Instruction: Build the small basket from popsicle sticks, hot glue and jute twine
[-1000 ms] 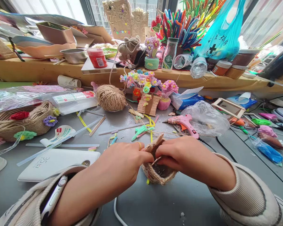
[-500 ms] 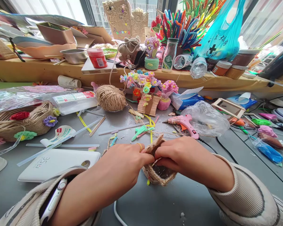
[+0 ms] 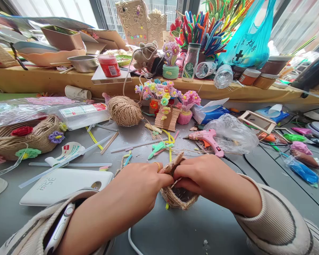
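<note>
Centrally in the head view, the left hand [image 3: 142, 184] and right hand [image 3: 206, 179] are pinching the rim of a small twine basket [image 3: 178, 196] resting on the grey table [image 3: 175, 230]; fingers are clamping together, steadying its wall; a pink glue gun [image 3: 207, 139] is lying just behind.

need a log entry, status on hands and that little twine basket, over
Left hand and right hand both pinching small twine basket at its rim. Basket on grey table. Pink glue gun behind, apart.
</note>
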### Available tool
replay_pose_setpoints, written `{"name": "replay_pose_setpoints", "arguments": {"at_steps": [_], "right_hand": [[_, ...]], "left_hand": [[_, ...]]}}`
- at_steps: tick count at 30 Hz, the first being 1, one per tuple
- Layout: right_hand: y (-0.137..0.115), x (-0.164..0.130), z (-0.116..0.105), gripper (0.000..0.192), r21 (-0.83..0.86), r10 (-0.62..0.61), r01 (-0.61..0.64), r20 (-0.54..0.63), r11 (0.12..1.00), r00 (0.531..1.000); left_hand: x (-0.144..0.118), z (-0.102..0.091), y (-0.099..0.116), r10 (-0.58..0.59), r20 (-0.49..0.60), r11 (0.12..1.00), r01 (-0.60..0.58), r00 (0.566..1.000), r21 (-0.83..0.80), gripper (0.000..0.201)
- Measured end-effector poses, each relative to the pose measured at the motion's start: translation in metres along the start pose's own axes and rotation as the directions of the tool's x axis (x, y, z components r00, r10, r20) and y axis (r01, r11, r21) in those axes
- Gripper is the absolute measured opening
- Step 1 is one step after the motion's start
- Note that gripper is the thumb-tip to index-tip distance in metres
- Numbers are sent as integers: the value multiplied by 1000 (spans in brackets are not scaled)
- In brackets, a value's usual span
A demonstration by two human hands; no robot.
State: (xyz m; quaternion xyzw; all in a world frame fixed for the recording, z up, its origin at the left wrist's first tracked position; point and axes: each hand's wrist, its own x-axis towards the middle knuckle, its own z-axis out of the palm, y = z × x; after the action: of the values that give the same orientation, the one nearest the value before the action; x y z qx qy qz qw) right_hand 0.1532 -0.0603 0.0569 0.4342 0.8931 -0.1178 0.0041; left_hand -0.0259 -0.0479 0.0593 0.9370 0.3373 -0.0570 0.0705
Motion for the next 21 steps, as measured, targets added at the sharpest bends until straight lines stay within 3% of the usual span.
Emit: {"name": "replay_pose_setpoints", "arguments": {"at_steps": [7, 21], "right_hand": [[1, -2, -2, 14, -9, 38, -38, 20, 999, 999], [2, -2, 0, 14, -38, -20, 18, -29, 999, 999]], "left_hand": [[0, 1, -1, 3, -10, 1000, -3, 1000, -28, 42], [0, -2, 0, 10, -23, 996, -12, 1000, -93, 43]]}}
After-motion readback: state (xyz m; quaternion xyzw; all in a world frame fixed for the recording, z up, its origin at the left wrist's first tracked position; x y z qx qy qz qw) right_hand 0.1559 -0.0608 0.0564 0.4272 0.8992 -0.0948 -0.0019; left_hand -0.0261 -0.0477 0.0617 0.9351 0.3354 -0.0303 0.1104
